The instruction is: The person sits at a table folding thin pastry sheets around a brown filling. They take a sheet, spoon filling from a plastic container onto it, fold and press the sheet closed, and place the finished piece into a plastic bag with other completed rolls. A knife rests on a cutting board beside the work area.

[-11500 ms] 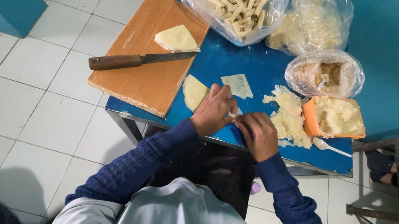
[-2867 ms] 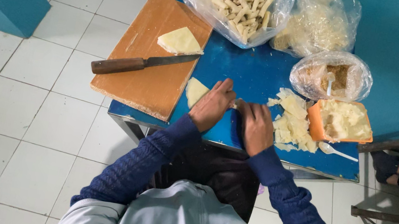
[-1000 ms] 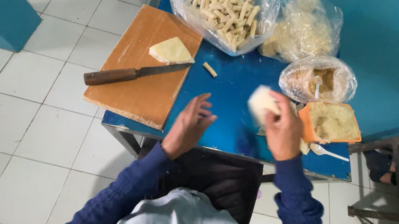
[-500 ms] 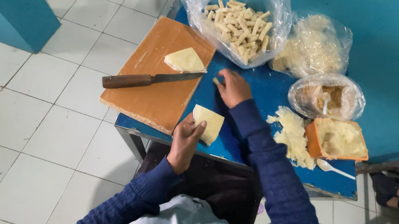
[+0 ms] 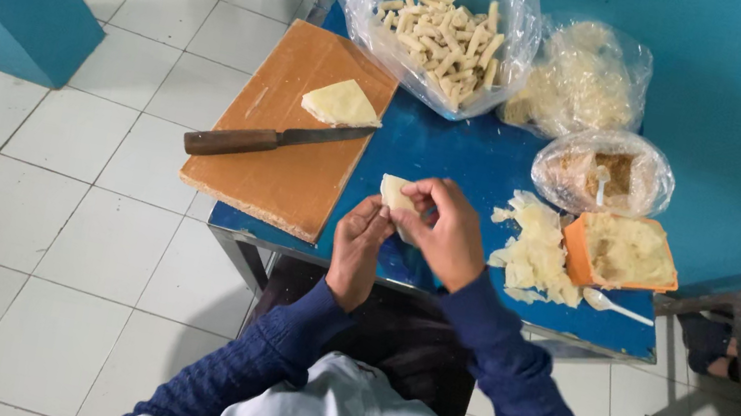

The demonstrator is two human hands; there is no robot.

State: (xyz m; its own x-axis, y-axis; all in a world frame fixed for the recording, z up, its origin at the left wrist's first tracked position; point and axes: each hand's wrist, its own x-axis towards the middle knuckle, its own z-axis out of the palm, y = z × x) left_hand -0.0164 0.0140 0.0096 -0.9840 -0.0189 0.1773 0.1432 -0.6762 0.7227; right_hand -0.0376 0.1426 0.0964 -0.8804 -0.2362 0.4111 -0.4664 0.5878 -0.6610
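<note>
Holding: right hand (image 5: 449, 235) closes around a pale thin dough sheet (image 5: 393, 192), centre of frame, above the blue table (image 5: 470, 160).
Left hand (image 5: 358, 249): fingers bent, touching the sheet from below; a full grip I cannot tell.
Advice: I think gentle, even pressing avoids tearing.
Pose: wrists near together.

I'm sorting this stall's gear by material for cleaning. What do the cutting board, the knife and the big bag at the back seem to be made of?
Cutting board: apparently wood, matte orange-brown, with a pale worn edge. Knife: dark handle that looks wooden and a dull grey blade, probably steel. Big bag: thin clear plastic, glossy and crinkled, with pale rolled sticks showing through. Both hands hold a pale dough-like piece.
</note>
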